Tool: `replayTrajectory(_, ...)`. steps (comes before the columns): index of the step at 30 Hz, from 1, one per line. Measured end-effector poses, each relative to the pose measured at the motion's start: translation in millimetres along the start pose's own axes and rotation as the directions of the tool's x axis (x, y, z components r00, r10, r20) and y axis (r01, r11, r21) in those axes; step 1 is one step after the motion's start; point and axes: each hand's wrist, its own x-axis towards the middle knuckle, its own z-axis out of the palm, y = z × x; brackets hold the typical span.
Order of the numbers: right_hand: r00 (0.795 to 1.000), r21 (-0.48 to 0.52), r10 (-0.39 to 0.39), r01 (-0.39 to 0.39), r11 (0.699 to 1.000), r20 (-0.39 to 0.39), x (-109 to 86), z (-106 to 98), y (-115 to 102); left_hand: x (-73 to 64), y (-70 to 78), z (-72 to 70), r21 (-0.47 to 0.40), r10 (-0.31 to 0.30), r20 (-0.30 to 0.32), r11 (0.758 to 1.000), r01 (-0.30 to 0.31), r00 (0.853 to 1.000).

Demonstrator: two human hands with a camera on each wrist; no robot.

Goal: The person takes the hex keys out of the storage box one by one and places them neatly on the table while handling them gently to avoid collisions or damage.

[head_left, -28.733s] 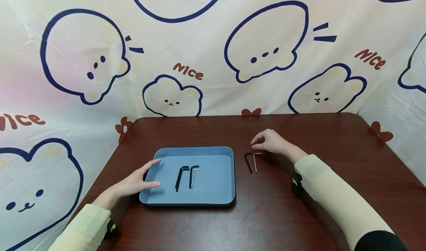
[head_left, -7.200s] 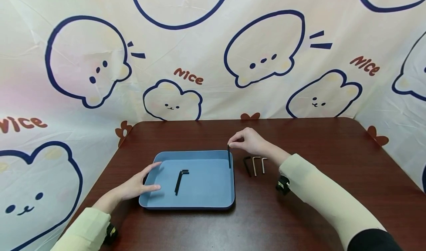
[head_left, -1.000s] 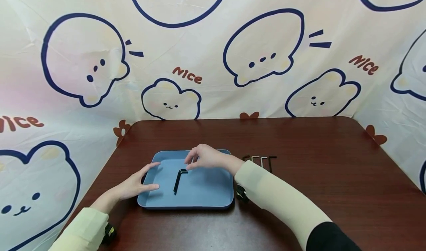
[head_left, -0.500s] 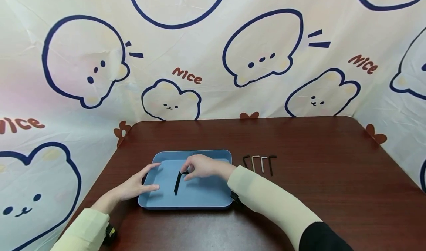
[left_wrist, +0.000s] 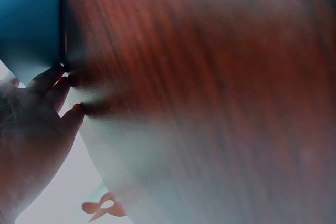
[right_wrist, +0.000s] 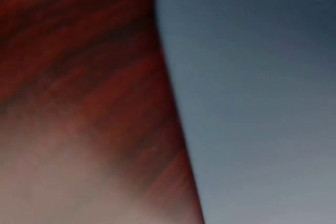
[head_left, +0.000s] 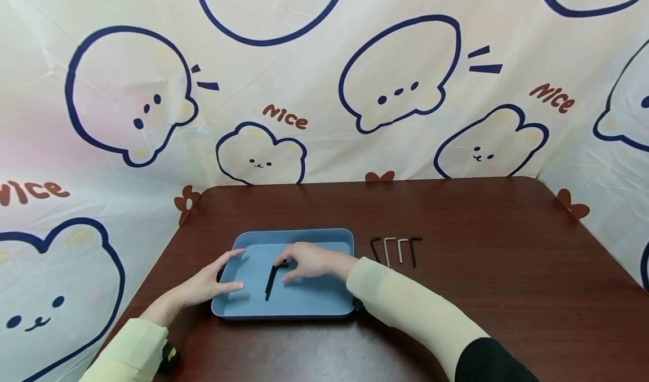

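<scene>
In the head view, my right hand (head_left: 306, 260) is low over the blue tray (head_left: 324, 309). Its index fingertip touches the bend of the black hex keys (head_left: 270, 286), which lie close together, partly covered by the fingers. The thumb is apart from the index finger, just below the keys' short arms. My left hand (head_left: 205, 280) rests at the tray's left edge, thumb and index finger stretched over the rim. The left wrist view shows other fingertips of the left hand (left_wrist: 37, 114) beside the tray wall (left_wrist: 31, 19). The right wrist view shows no fingers.
Right of the tray, several hex keys lie in a row on the brown table (head_left: 481, 247): a black one (head_left: 375, 249), a brass-coloured one (head_left: 387, 251), a silver one (head_left: 400, 250) and another dark one (head_left: 413, 252). A printed cloth (head_left: 324, 89) hangs behind.
Across the earlier frames, hex keys have gone from the tray to the row at right. Over the last second my right hand has lowered onto the remaining black keys. The left hand has stayed put.
</scene>
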Motion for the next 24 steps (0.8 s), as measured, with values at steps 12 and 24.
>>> replayTrajectory(12,0.994,0.026,-0.009,0.011,1.000,-0.107,1.4,10.8,7.5,-0.4,1.4,0.2,-0.003,-0.007,-0.003,1.000,0.007,1.000)
replayTrajectory(24,0.989,0.060,0.021,-0.012,0.998,-0.147,-0.2,11.1,6.9,-1.7,-6.0,-3.2,-0.028,0.018,0.012,0.999,-0.017,1.000)
